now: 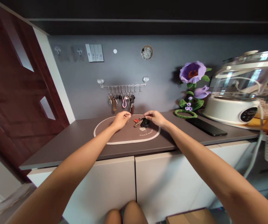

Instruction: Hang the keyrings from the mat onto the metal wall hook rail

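On an oval brown mat (120,136) with a pale rim lies a small key bunch (145,123), with a black fob, a braided cord and a red tag (136,120). My right hand (156,118) pinches at the bunch's upper edge, just above the fob. To the left, over the mat, my left hand (121,120) is closed, thumb and fingertips together; anything between them is too small to make out. Behind it, several keys (120,98) hang from a clear hook rail (124,86) on the grey wall, among them a brown holder and a pink loop.
Right of the mat are a purple artificial flower (193,72), a black phone (206,127) and a white appliance (233,107) with a clear top. A dark shelf (134,28) overhangs the counter (61,143). A reddish-brown door (10,93) stands at left.
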A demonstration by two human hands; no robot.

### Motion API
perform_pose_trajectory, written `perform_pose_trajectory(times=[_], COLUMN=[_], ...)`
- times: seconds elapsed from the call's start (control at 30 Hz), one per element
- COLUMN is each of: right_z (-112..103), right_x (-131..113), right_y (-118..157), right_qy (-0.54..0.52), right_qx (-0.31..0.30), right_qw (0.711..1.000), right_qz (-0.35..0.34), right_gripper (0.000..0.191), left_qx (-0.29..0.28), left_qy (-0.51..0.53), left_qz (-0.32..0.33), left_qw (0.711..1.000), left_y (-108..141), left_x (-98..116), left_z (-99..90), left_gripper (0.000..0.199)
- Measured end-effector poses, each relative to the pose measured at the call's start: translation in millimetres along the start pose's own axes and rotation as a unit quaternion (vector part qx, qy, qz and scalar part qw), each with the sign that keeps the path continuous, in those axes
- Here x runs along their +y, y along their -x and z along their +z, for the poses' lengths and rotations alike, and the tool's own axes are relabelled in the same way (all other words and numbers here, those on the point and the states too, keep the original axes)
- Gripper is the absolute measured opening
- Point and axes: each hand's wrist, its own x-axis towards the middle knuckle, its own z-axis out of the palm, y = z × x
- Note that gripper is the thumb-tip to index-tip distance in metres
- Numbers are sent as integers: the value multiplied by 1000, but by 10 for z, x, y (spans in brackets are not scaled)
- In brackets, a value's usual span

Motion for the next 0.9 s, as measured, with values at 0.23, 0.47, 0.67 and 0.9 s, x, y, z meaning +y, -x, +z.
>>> perform_pose_trajectory(times=[0.23, 0.47, 0.67, 0.9], right_z=[-113, -140, -154, -133], right_x=[43, 63, 82, 48], right_y=[121, 94, 60, 86], right_qy=[39, 154, 201, 184], right_qx=[-98, -182, -185, -138], right_qw=[994, 959, 941, 958], right_qz=[-6, -154, -202, -170], right_gripper=[35, 49, 40, 30], left_qx=[-16, 27, 0, 17], left_qy=[-89, -41, -68, -68], left_qz=[16, 24, 44, 53], left_qw=[996, 999, 997, 996], left_y=[-132, -227, -153, -140], left_x=[263, 151, -48, -23], left_z=[158, 447, 385, 286], left_gripper=[12, 15, 16, 17])
